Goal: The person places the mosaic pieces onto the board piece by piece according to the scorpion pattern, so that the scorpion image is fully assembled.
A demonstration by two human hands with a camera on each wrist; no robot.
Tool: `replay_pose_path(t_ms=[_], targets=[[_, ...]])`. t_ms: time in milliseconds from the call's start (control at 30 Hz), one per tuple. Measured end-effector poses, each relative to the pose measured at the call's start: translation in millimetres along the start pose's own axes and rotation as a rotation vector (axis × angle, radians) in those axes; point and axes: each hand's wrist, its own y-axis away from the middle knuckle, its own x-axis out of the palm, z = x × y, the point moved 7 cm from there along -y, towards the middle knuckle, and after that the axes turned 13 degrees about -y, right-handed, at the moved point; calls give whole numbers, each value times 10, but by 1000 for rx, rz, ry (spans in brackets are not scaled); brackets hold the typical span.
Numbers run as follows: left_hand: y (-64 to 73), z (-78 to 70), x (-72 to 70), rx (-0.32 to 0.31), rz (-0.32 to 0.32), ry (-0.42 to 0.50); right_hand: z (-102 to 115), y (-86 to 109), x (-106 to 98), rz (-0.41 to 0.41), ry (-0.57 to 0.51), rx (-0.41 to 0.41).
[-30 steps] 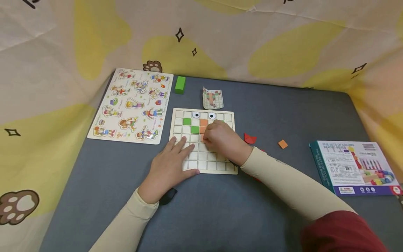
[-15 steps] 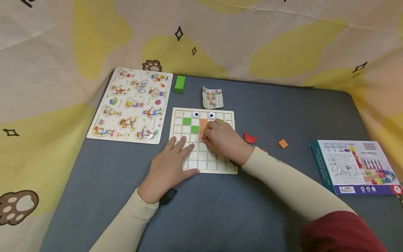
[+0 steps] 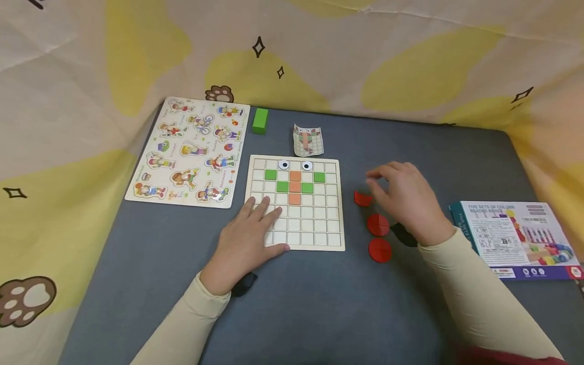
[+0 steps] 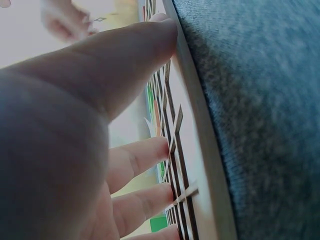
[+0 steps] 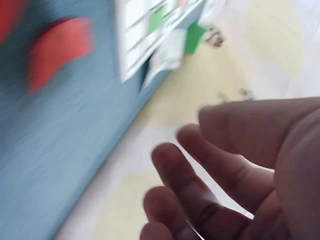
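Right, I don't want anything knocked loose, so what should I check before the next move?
1. Grid board steadied: ok, the left grip rests on its near left part.
2. Green tiles and orange tiles inside their cells: ok, four and three.
3. Every cell uncovered: not ok, the left grip hides some.
4. Right grip empty: looks ok, no piece shows in it.
5. Red pieces off the board: ok, on its right.
6. Layout matches the printed sheet: cannot tell, print too small.
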Motion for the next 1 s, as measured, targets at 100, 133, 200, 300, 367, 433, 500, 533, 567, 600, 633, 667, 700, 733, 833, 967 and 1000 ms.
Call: replay_pose_path(t_ms=[100, 133, 200, 300, 367, 433, 500, 533, 567, 600, 633, 667, 700, 733, 833, 967, 1000], targets=[[4, -8, -18, 5, -4, 6, -192, 285, -40, 58, -2, 40], [6, -11, -22, 7, -5, 7, -232, 378, -20, 84, -6, 44], [13, -14, -28, 9, -2, 8, -286, 539, 46, 129, -12, 44], [20, -6, -31, 3, 0, 9, -322, 675, 159, 155, -5, 20], [23, -4, -36, 2, -3, 7, -334, 702, 211, 138, 15, -4], [21, -5, -39, 1, -4, 7, -332, 696, 258, 120, 31, -30], [17, -15, -42, 6, -3, 6, -325, 683, 297, 103, 56, -54], [15, -17, -43, 8, -3, 4, -319, 669, 320, 98, 63, -66], [13, -17, -42, 10, -4, 3, -311, 655, 345, 98, 67, -75], [11, -18, -41, 12, -3, 2, -300, 641, 368, 98, 74, -82], [10, -20, -40, 13, -2, 0, -288, 627, 392, 100, 80, -87], [9, -20, -39, 14, -2, -2, -274, 611, 417, 104, 82, -93], [8, -21, -37, 15, -2, -2, -257, 594, 441, 110, 82, -98], [8, -20, -35, 15, -3, -4, -236, 576, 464, 116, 84, -103], [8, -14, -31, 12, -4, -3, -164, 515, 529, 133, 89, -130], [7, -8, -26, 9, -3, -2, -88, 454, 581, 119, 87, -200], [7, -8, -27, 8, -2, -2, -74, 444, 585, 108, 86, -222]])
